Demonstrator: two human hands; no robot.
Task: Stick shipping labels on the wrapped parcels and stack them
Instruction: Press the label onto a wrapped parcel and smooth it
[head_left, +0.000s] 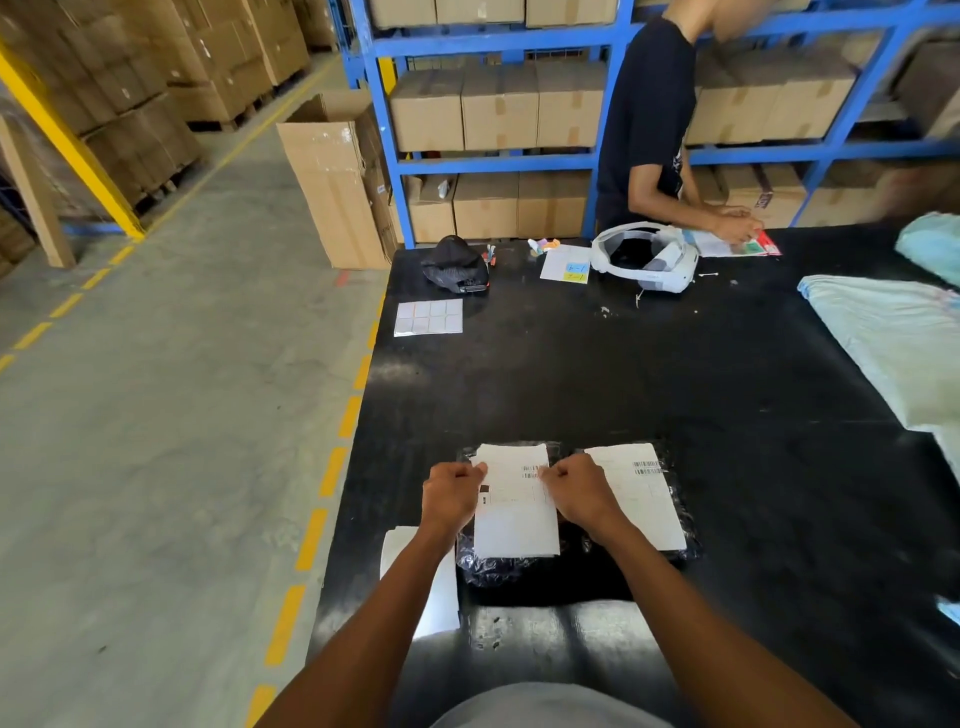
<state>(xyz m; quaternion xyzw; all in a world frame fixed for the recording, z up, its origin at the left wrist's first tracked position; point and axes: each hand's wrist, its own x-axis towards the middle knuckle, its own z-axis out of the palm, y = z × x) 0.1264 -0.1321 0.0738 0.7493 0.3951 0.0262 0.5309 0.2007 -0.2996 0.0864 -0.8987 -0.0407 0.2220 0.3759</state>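
Both forearms reach straight forward over the black counter (571, 374), wrists level and knuckles up. The left hand (451, 493) and right hand (576, 491) have their fingers curled under, and each pinches an upper side edge of the white shipping label (514, 519) stretched between them. The label lies on a black wrapped parcel (483, 566) directly under the hands. Just beyond the right hand lies a second labelled parcel (644, 499). A white sheet (441, 597) lies beneath the left forearm.

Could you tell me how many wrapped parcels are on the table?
2, side by side at the near edge: left parcel, right parcel. None appears hidden.
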